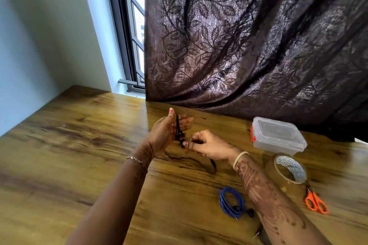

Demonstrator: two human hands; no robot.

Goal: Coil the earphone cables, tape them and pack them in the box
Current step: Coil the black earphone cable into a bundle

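Blue cable (222, 204), scissors (311, 195), tape (298, 169), box (278, 137)

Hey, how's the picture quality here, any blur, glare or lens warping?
Head view: daylight comes through the window and glows through the curtain; the wide lens tilts the window frame; the table grain smears toward the left edge and the scissors look soft; the left hand, right hand and black earphone cable at centre are sharper.

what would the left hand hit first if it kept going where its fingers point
Likely the dark leaf-patterned curtain behind the wooden table; nothing else shows ahead of the left hand carrying the black earphone cable, though depth is unclear.
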